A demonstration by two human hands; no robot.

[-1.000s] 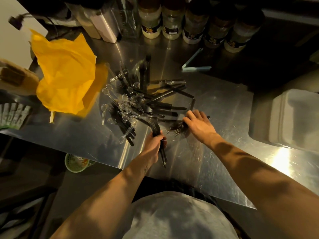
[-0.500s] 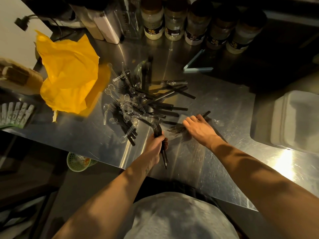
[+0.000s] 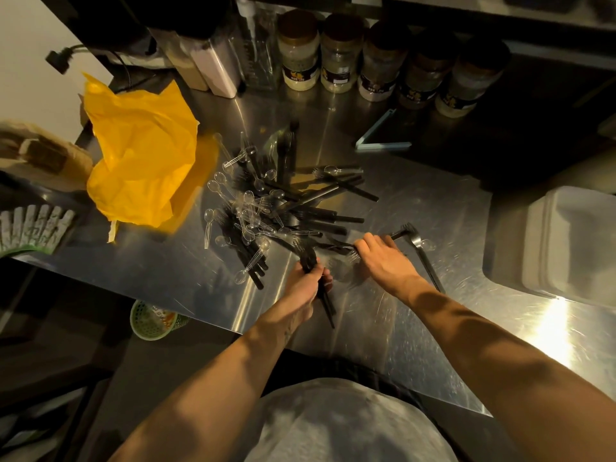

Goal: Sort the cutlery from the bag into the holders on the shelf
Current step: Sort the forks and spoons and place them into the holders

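We find the pile of cutlery [image 3: 283, 208] loose on the steel counter [image 3: 433, 201], black forks and knives tangled with small clear spoons, all lying flat and crossing one another. At its near edge our left hand [image 3: 305, 290] has its fingers curled tight around a bundle of black forks [image 3: 311, 261], tines pointing away from us and the handles sticking out below the fist toward our body. Just to the right, our right hand [image 3: 383, 258] lies palm down on the counter with its fingertips [image 3: 358, 244] on black forks at the edge of the pile. We cannot tell whether it pinches one or only presses on them. Beside that hand on its right, a single black fork [image 3: 421, 258] lies apart from the heap, with a clear spoon [image 3: 428, 244] touching it near the tines.

The yellow bag [image 3: 140, 161] sits crumpled left of the pile, just beside it. A row of jars [image 3: 336, 58] stands along the back of the counter. A white tub [image 3: 573, 241] rests in the recess at the far right, and a green basket [image 3: 153, 323] shows below the counter's near left edge.
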